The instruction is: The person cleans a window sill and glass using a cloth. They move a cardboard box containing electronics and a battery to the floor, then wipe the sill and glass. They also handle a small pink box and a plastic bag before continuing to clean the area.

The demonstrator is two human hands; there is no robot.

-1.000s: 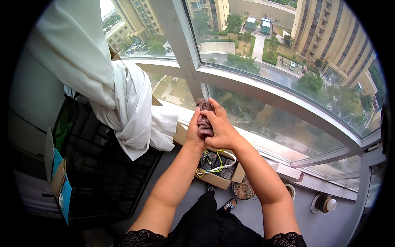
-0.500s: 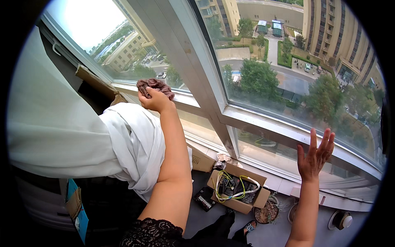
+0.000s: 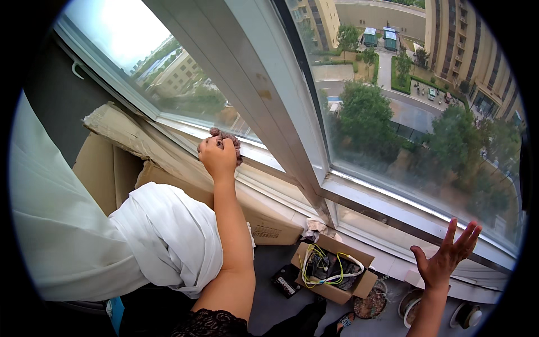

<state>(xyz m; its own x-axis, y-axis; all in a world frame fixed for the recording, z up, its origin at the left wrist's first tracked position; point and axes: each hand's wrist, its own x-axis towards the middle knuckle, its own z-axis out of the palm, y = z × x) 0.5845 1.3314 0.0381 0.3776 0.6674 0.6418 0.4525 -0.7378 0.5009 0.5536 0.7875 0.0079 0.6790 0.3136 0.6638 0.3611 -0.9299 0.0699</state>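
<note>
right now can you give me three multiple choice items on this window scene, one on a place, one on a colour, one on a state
1. Where is the left hand pressing the brownish rag?
A. on the window frame above the big cardboard box
B. inside the small open box
C. on the floor

2. What colour is the curtain bunched at the left?
A. red
B. white
C. black

3. What state is the right hand in?
A. closed on a cloth
B. gripping a cable
C. open and empty, fingers spread

Answers:
1 A, the hand and rag sit against the lower frame rail, just above the box's edge.
2 B, the fabric is plainly white.
3 C, the fingers fan out in the air with nothing between them, near the small open box of cables.
</note>
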